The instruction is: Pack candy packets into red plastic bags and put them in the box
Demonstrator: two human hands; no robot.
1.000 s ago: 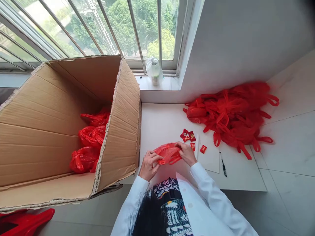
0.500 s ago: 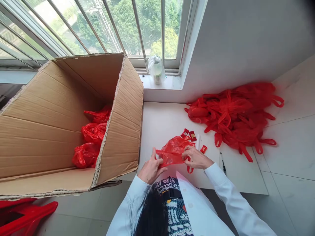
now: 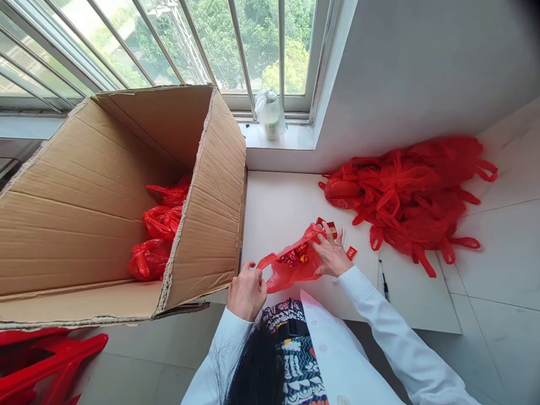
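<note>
A thin red plastic bag (image 3: 291,273) lies on the white table in front of me, its mouth facing left and several small red packets (image 3: 297,256) showing inside. My left hand (image 3: 247,291) is closed on the bag's edge at the left. Spread over the bag's right end is my right hand (image 3: 331,252), fingers apart and pressing on the plastic. Just beyond those fingers lie a few dark red packets (image 3: 332,228), partly covered by the hand. Another small red packet (image 3: 351,253) rests to the right.
A large open cardboard box (image 3: 206,202) stands at the left with several tied red bags (image 3: 152,259) in it. A heap of red bags (image 3: 405,197) lies by the wall. A black pen (image 3: 384,281) is on the table, a bagged cup (image 3: 270,115) on the sill, a red stool (image 3: 50,365) below.
The bag's mouth has opened leftward, so the packets inside now show. My left hand has moved left and closed on the edge; my right hand has gone from a pinch to spread fingers.
</note>
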